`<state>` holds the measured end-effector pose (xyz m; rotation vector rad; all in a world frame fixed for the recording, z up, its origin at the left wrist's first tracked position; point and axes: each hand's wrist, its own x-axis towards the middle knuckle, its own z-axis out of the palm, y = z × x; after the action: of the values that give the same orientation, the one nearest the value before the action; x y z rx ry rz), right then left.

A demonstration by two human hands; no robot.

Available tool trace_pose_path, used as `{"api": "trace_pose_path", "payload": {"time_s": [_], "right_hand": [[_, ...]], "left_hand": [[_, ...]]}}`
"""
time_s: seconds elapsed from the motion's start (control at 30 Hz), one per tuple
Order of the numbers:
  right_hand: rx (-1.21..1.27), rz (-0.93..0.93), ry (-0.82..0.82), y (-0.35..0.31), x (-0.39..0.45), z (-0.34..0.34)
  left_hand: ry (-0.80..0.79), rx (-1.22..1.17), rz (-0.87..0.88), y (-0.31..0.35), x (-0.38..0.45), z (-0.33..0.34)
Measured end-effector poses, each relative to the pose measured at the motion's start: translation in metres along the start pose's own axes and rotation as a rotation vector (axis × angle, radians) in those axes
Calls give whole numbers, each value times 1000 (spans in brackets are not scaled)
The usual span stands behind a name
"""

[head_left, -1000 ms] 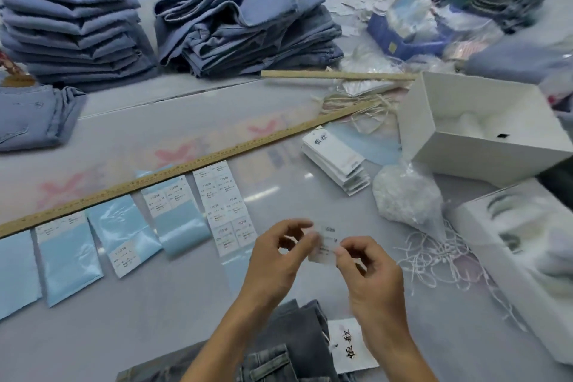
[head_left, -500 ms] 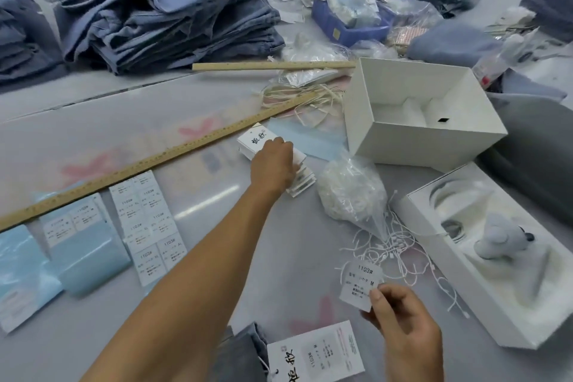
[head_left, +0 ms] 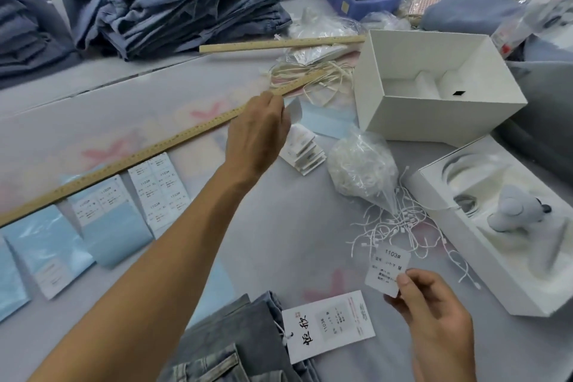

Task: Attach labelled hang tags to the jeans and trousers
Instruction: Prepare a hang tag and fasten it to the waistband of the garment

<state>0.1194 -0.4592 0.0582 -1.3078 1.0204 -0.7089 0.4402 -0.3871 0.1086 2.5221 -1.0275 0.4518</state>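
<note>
We think we are getting the next tag ready. Our right hand (head_left: 434, 316) pinches a thin paper sticker (head_left: 387, 271). Our left hand (head_left: 259, 133) lifts a stiff white card from the tag stack (head_left: 305, 149). Next, the sticker goes on flat. The soft gray jeans (head_left: 235, 347) lie near us, already wearing 1 tag (head_left: 328, 326).

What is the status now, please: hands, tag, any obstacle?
Left hand over the tag stack, grip hidden. Right hand pinches a label sticker. Tagged jeans near edge. Nothing blocking.
</note>
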Motion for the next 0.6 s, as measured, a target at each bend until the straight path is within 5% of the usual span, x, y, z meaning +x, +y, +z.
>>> {"api": "trace_pose_path", "payload": {"time_s": [0.1, 0.27, 0.37, 0.43, 0.6], "right_hand": [[137, 24, 17, -20, -13, -4], [206, 198, -138, -32, -60, -10], [136, 374, -285, -15, -100, -7], [66, 457, -373, -3, -125, -3], [-276, 302, -562, 27, -148, 20]], "left_hand": [[106, 11, 225, 6, -88, -50], [-198, -39, 499, 35, -303, -84], [-325, -66, 399, 49, -377, -78], [-273, -77, 315, 52, -397, -76], [-143, -137, 99, 60, -425, -76]]}}
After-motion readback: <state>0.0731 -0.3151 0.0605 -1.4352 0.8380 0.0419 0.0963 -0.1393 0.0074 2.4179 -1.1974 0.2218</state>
